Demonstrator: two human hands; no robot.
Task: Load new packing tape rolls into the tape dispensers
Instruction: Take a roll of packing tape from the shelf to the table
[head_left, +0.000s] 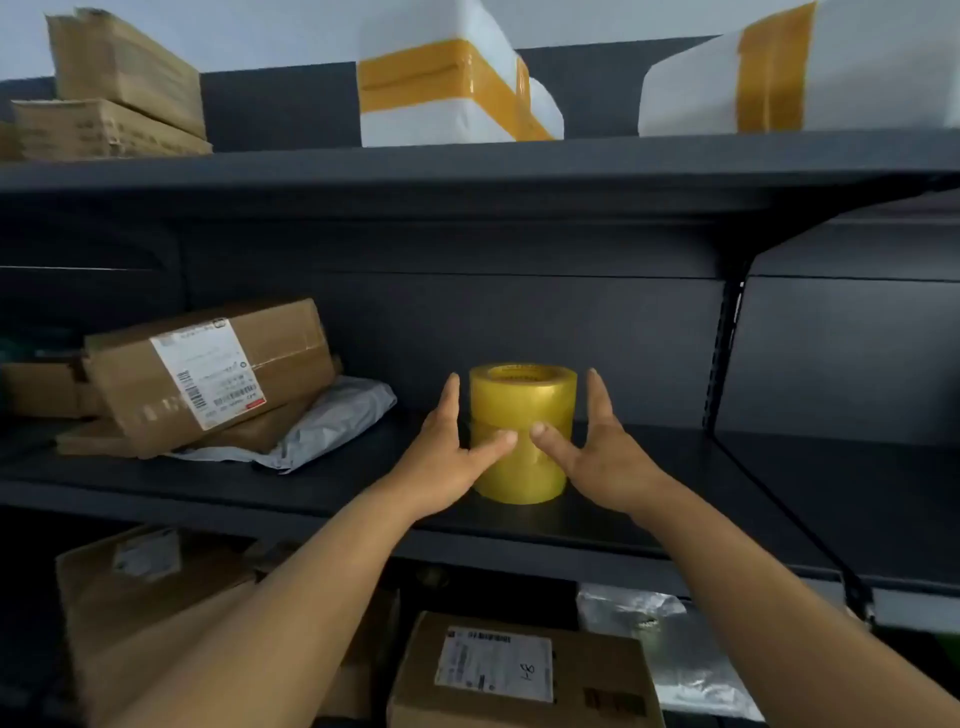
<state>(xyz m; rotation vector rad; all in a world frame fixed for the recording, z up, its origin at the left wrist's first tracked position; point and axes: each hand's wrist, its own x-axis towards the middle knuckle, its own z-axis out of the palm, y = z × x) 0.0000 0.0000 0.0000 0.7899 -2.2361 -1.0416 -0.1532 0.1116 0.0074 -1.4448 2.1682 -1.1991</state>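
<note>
- Far left of the tape stack (522, 410): brown labelled box (218, 371) tilted on flatter cartons, grey poly mailer (332, 423) tucked under it, w/ its nearer end well apart from the stack.
- Left hand (449, 462): open wide, fingers up along the stack's left side, thumb across the front face. Looks touching or nearly so; not closed on it.
- Tape stack: yellow-clear rolls piled into one column, standing upright on the dark middle shelf (649, 519), core hole facing up (roll count unclear, prob. two or three).
- Right hand (608, 457): mirror of the left, spread open, fingers up the right side, thumb on the front.
- Key relation: stack sits straight betw. the two palms, long axis vertical, both hands abt equally near. My read: squeeze inward from both sides, then lift the column off.
- No dispenser in view; loading step not yet begun.
</note>
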